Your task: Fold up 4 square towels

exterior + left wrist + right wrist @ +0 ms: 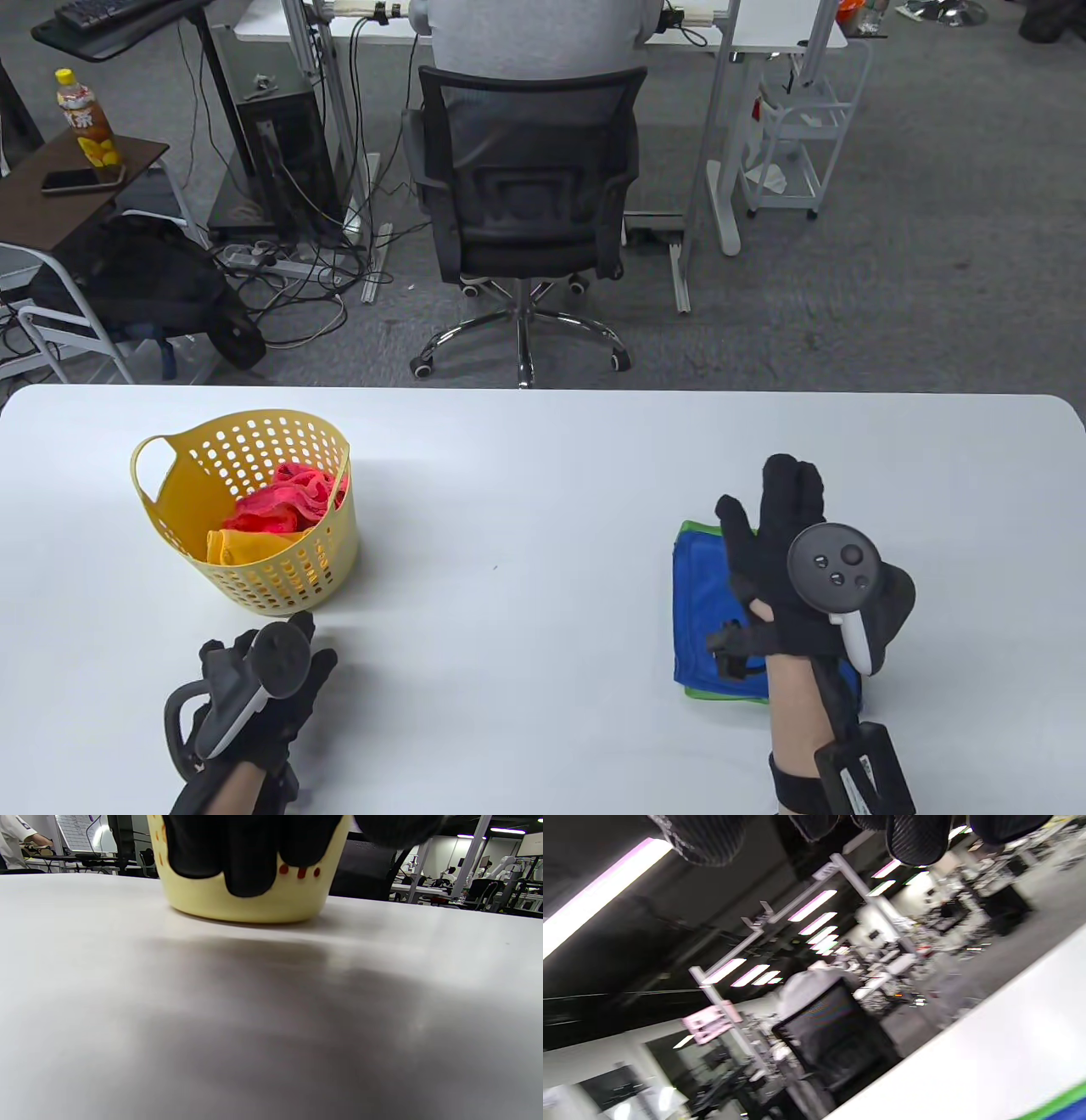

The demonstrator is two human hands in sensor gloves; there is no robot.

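white table [543,475] fills the near half of an office with grey carpet, a black mesh chair [522,182] and desks behind. on its right side a folded blue towel [700,594] lies stacked on a green one [721,694]. right hand [785,552] hovers above them, fingers straight, holding nothing. left hand [263,688] rests loosely curled and empty near a yellow basket [254,509] holding red towel [284,501] and yellow towel [242,548].
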